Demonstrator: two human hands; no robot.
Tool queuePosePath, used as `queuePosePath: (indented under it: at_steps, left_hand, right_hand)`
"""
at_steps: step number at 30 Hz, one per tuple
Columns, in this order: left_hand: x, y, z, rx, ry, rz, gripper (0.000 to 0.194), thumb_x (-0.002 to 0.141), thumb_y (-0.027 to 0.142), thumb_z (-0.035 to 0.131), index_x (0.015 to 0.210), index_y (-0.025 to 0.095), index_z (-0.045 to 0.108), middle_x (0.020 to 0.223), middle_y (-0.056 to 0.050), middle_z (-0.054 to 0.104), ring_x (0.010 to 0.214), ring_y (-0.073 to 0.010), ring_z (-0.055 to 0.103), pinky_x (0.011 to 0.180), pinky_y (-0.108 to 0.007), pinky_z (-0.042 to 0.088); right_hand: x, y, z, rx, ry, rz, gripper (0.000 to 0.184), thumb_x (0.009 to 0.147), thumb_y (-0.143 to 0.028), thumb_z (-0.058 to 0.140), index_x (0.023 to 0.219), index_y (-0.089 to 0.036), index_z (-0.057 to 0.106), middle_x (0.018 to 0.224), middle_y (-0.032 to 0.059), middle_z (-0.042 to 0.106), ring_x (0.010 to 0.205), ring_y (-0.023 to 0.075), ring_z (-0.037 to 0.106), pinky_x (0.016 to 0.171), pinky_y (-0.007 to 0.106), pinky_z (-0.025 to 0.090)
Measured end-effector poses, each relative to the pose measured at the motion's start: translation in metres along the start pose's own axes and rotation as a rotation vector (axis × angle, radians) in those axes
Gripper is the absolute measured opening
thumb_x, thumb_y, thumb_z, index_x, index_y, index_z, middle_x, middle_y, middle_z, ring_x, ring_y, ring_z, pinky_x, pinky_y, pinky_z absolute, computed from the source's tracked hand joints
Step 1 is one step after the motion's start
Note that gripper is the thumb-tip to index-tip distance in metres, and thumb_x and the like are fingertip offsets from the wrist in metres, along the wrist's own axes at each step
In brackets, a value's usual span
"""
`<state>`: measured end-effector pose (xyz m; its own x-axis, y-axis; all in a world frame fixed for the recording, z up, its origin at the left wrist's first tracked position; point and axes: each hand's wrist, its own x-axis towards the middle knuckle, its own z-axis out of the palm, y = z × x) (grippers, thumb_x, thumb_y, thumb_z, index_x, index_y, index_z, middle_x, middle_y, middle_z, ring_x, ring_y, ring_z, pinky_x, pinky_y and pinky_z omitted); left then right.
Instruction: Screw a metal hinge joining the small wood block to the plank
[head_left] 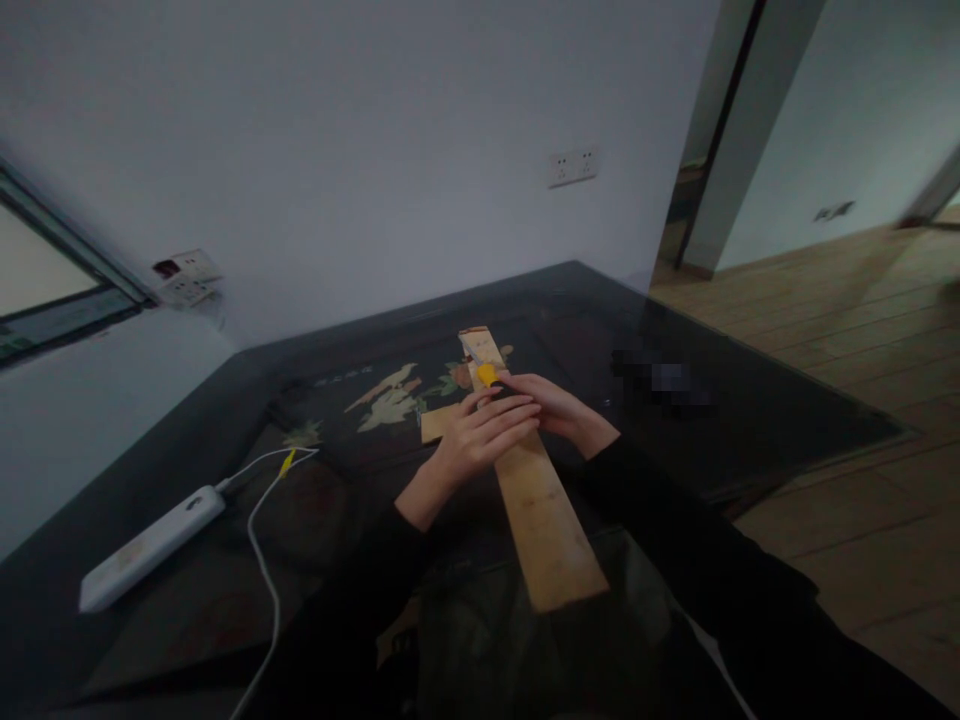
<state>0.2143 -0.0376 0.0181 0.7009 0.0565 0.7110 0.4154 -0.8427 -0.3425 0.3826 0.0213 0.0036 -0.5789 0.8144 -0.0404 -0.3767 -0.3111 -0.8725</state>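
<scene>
A long, pale wooden board [551,520] lies lengthwise in front of me, its near end over the table edge. Its far end carries a small dark mark. My right hand [551,402] is closed around a yellow-handled tool [487,375], whose thin greyish blade points toward the board's far end. Whether it is a chisel or a screwdriver is hard to make out. My left hand [480,435] rests over the board with its fingers wrapped across the handle and against my right hand. A shorter wooden piece [439,424] sticks out left of the board, partly under my left hand.
The dark glossy table [360,360] bears a painted bird and flowers. A white power strip [154,545] with a white cable [262,550] lies at the left. A blurred dark object [664,380] is at the right. The wall with sockets [574,166] stands behind.
</scene>
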Motion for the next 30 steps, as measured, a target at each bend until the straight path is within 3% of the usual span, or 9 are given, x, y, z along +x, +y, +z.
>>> queuePosePath:
  at_steps: [4,8,12,16,19,22,30]
  left_hand:
    - [-0.007,-0.002,0.009,0.019,-0.020,-0.024,0.026,0.098,0.014,0.055,0.120,0.024,0.066,0.125,-0.005,0.074,0.127,-0.0175,0.062,0.112,-0.044,0.045]
    - [-0.020,-0.015,0.011,0.058,-0.054,-0.169,0.023,0.095,0.022,0.059,0.115,0.027,0.069,0.122,-0.006,0.074,0.119,-0.0203,0.065,0.107,-0.044,0.048]
    - [-0.048,-0.051,0.000,0.123,-0.057,-0.650,0.023,0.096,0.023,0.050,0.107,0.021,0.070,0.112,-0.012,0.073,0.110,-0.0257,0.066,0.097,-0.045,0.050]
    - [-0.094,-0.088,-0.010,0.148,-0.129,-1.193,0.020,0.091,0.020,0.050,0.098,0.016,0.068,0.105,-0.015,0.070,0.100,-0.0261,0.066,0.092,-0.040,0.050]
    - [-0.124,-0.102,-0.010,0.120,-0.230,-1.432,0.014,0.088,0.020,0.054,0.092,0.017,0.067,0.097,-0.012,0.071,0.093,-0.0251,0.067,0.086,-0.037,0.050]
    - [-0.138,-0.107,-0.005,0.041,-0.321,-1.499,0.009,0.086,0.023,0.059,0.083,0.019,0.067,0.088,-0.010,0.073,0.089,-0.0250,0.069,0.081,-0.035,0.050]
    - [-0.142,-0.111,-0.003,-0.049,-0.415,-1.492,0.008,0.081,0.027,0.063,0.078,0.020,0.065,0.081,-0.008,0.072,0.083,-0.0251,0.069,0.077,-0.036,0.052]
  right_hand:
    - [-0.002,-0.001,0.001,-0.040,0.010,-0.021,0.024,0.077,-0.036,0.079,0.087,-0.015,0.072,0.079,0.0038,0.070,0.064,0.0093,0.058,0.054,0.020,0.046]
    - [0.003,-0.002,-0.007,-0.273,0.234,-0.167,0.022,0.079,-0.036,0.073,0.084,-0.015,0.071,0.081,0.0041,0.072,0.068,0.0117,0.062,0.061,0.023,0.048]
    - [0.006,-0.009,-0.020,-0.786,0.477,-0.197,0.018,0.083,-0.031,0.069,0.088,-0.013,0.071,0.090,0.0078,0.075,0.079,0.0168,0.068,0.069,0.025,0.049]
    - [0.006,-0.012,-0.030,-1.247,0.648,-0.061,0.027,0.085,-0.032,0.067,0.103,-0.014,0.073,0.108,0.0132,0.076,0.100,0.0241,0.070,0.083,0.030,0.050]
    - [0.005,-0.012,-0.034,-1.433,0.704,0.065,0.035,0.085,-0.038,0.066,0.112,-0.017,0.072,0.115,0.0138,0.074,0.108,0.0282,0.069,0.087,0.034,0.051]
    - [0.004,-0.011,-0.034,-1.526,0.703,0.160,0.038,0.086,-0.041,0.064,0.116,-0.018,0.070,0.118,0.0146,0.073,0.109,0.0295,0.069,0.086,0.036,0.051]
    - [0.001,-0.013,-0.028,-1.622,0.663,0.265,0.040,0.088,-0.040,0.061,0.120,-0.016,0.066,0.120,0.0162,0.072,0.111,0.0334,0.069,0.085,0.040,0.052]
